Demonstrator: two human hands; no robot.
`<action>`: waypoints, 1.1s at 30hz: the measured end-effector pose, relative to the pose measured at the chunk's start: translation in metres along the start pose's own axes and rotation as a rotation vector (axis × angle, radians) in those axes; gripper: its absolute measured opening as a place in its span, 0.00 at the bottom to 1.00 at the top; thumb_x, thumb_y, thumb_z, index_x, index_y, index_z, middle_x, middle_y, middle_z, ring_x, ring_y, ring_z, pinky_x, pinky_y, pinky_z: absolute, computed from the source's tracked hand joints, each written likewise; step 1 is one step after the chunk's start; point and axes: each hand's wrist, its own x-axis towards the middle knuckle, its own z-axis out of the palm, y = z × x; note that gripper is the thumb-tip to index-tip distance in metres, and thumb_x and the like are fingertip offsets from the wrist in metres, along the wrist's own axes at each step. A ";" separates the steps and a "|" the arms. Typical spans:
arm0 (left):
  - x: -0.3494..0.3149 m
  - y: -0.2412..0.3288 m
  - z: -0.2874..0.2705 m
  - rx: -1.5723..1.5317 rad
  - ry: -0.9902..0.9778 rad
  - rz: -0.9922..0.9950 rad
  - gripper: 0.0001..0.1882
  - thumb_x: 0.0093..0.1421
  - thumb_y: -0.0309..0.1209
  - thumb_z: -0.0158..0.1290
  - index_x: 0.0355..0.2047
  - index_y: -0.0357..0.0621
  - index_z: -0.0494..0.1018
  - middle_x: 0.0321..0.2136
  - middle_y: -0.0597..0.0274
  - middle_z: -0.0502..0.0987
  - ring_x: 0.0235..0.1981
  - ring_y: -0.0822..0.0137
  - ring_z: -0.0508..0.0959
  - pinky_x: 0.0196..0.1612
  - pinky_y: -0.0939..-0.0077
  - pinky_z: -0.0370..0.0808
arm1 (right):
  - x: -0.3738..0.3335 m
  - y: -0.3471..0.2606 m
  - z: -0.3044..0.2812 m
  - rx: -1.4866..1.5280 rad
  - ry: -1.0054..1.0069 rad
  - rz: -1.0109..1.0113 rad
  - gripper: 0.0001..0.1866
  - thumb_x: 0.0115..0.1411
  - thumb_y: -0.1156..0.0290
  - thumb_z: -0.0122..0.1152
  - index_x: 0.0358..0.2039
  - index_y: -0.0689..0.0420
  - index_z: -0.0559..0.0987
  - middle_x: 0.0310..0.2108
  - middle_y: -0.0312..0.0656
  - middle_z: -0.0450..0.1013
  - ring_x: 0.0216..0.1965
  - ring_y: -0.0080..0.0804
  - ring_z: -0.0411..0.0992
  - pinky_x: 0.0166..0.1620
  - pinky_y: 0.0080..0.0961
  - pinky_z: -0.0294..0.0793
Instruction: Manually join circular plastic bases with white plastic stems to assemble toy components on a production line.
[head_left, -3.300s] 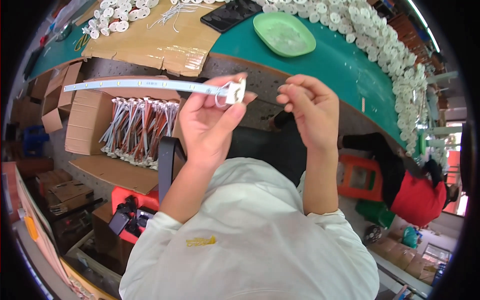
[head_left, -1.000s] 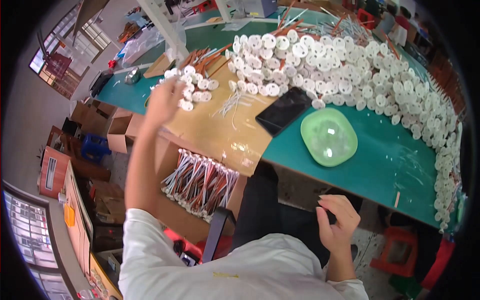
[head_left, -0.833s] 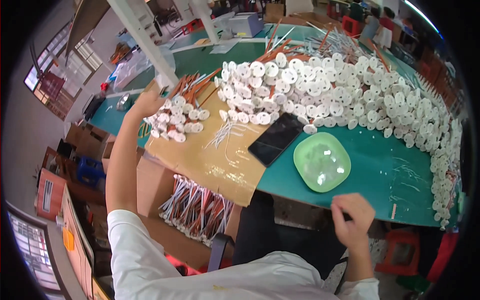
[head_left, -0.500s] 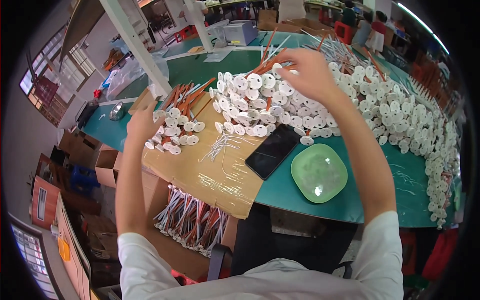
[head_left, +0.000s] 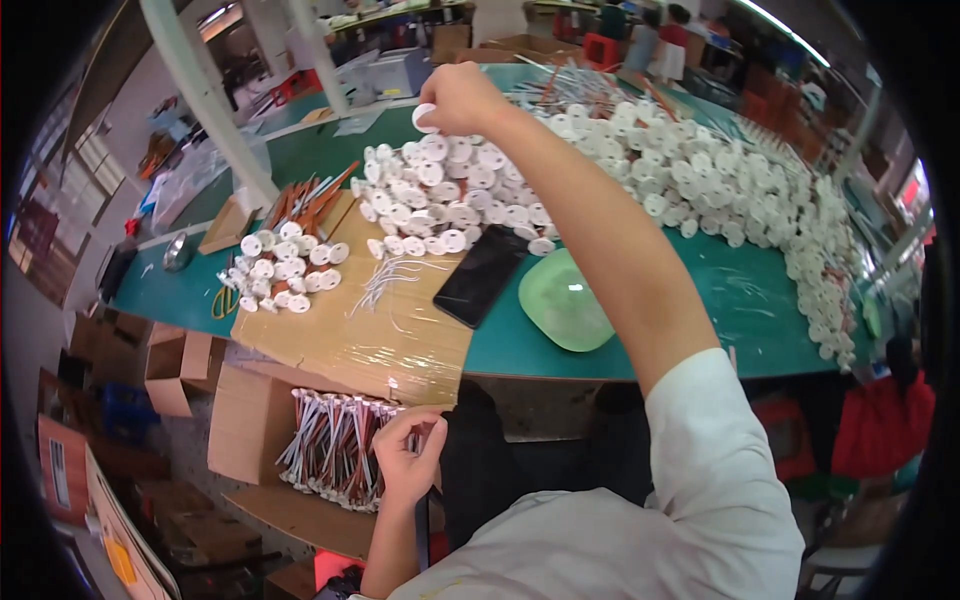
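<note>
My right hand [head_left: 462,98] is raised at the far edge of the middle heap, its fingers closed on a round white disc piece [head_left: 425,118]. Beneath it lies the heap of white disc pieces [head_left: 440,190], with red-brown and white strips among them. My left hand [head_left: 408,458] is low, off the table's front edge, with its fingers curled together; whether anything thin is in them I cannot make out. Beside it, an open cardboard box [head_left: 250,425] holds bundles of strips with white discs [head_left: 330,440]. A smaller pile of disc pieces [head_left: 285,265] lies at the left.
A black phone [head_left: 480,278] and a green dish [head_left: 563,305] sit near the table's front. White ties [head_left: 390,282] lie on the brown cardboard sheet [head_left: 400,345]. Scissors [head_left: 222,302] and a metal bowl [head_left: 177,252] are leftward. A larger disc heap [head_left: 720,180] stretches right.
My left hand has left the small pile and dropped beside the cardboard box. My right hand remains over the middle heap, now with a white disc in its fingers. The view has shifted rightward.
</note>
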 end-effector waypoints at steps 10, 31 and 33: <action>-0.025 0.059 0.025 -0.415 -0.143 -0.057 0.10 0.64 0.23 0.49 0.42 0.27 0.74 0.37 0.48 0.79 0.36 0.63 0.80 0.43 0.71 0.76 | -0.218 -0.058 -0.110 0.757 0.442 0.199 0.11 0.52 0.76 0.67 0.37 0.65 0.81 0.32 0.42 0.79 0.33 0.24 0.77 0.38 0.18 0.76; -0.115 0.065 0.130 -0.974 -0.668 -0.284 0.29 0.62 0.36 0.55 0.56 0.26 0.63 0.54 0.36 0.69 0.55 0.53 0.73 0.55 0.60 0.73 | -0.518 -0.102 -0.055 0.425 0.613 -0.080 0.13 0.40 0.83 0.68 0.30 0.66 0.80 0.26 0.41 0.77 0.24 0.37 0.71 0.24 0.24 0.70; -0.118 0.063 0.127 -0.999 -0.630 -0.305 0.28 0.62 0.35 0.56 0.55 0.25 0.64 0.52 0.36 0.70 0.54 0.52 0.73 0.54 0.60 0.75 | -0.517 -0.105 -0.054 0.464 0.604 -0.106 0.13 0.40 0.83 0.68 0.30 0.66 0.80 0.26 0.41 0.77 0.24 0.37 0.70 0.24 0.23 0.70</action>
